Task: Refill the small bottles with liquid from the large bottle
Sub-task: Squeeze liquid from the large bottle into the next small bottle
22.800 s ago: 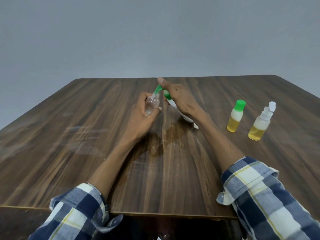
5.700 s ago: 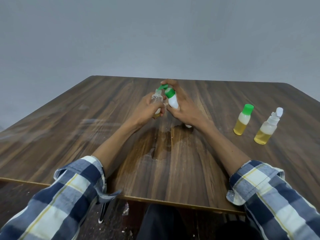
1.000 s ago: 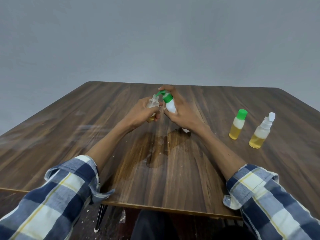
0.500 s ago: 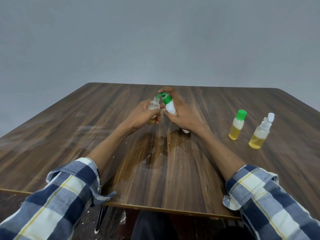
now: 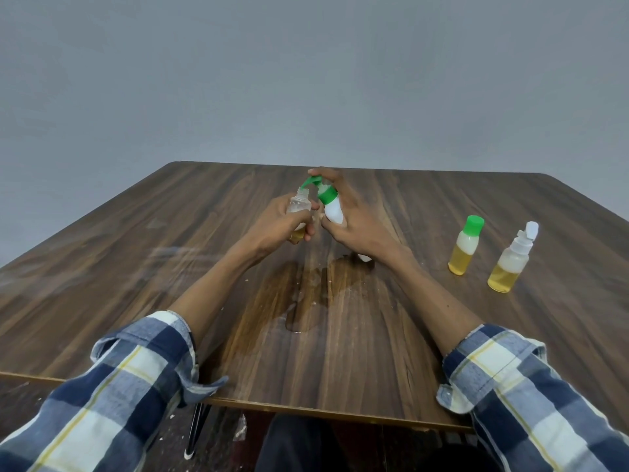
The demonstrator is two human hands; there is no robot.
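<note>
Both hands are closed on bottles above the middle of the wooden table [image 5: 136,253]. Left hand [image 5: 279,226] wraps its fingers around a small clear bottle [image 5: 299,207], held roughly upright with its neck open and a little amber liquid visible at the bottom below the fingers. Right hand [image 5: 354,219] grips the large white bottle [image 5: 332,211], which is tilted toward the left; its green flip cap [image 5: 315,183] is open and sits directly over the small bottle's mouth, touching or very nearly touching it. The forefinger lies extended over the top of the cap. Judged step: filling of this small bottle is in progress, with the level low and most of the fill outstanding. Whether liquid is flowing at this moment cannot be told. A spill [image 5: 306,298] of wet, amber-tinted liquid lies on the table below and in front of the hands. Two further small bottles stand well apart to the right: a green-capped bottle [image 5: 464,245] and, just beside it, a white-capped bottle [image 5: 512,257], each part full of amber liquid and, in my judgement, already dealt with. Next move calls for a steady squeeze or tilt of the large bottle with the spout kept centred on the narrow neck. Risk noted: any drift off the mouth adds to the spill, and wet fingers may slip.
</note>
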